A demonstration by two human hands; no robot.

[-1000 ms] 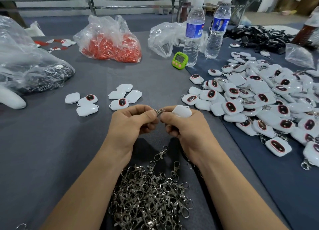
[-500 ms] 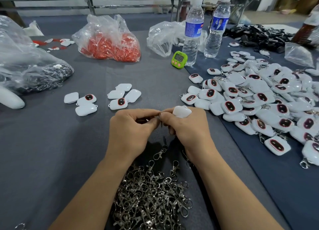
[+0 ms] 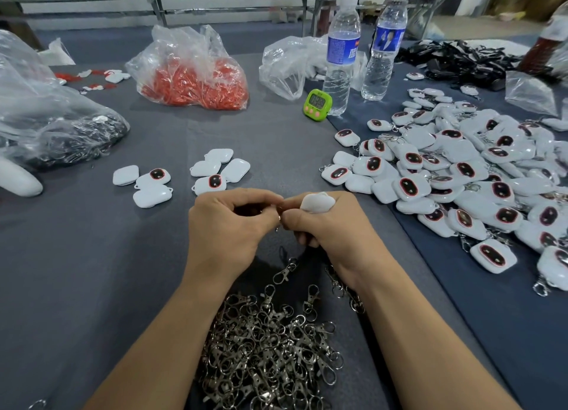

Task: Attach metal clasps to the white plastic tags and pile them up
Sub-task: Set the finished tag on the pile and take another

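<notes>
My right hand (image 3: pixel 325 225) grips a white plastic tag (image 3: pixel 316 202) that pokes out above its fingers. My left hand (image 3: pixel 229 225) pinches a metal clasp (image 3: pixel 278 218), mostly hidden between the fingertips of both hands where they meet. A heap of loose metal clasps (image 3: pixel 270 348) lies on the grey table between my forearms. Several loose white tags (image 3: pixel 219 171) lie just beyond my hands, with three more tags (image 3: pixel 144 183) to the left. A big pile of tags with clasps on them (image 3: pixel 461 176) spreads over the right side.
Two water bottles (image 3: pixel 341 52) and a green timer (image 3: pixel 317 104) stand behind the pile. A bag of red parts (image 3: pixel 196 74), a clear bag (image 3: pixel 285 62) and a bag of dark metal parts (image 3: pixel 55 126) sit at the back and left. Black straps (image 3: pixel 461 59) lie far right.
My hands have drawn closer together and the clasp, visible between the fingertips a second ago, is now nearly covered. The tag stays in my right hand.
</notes>
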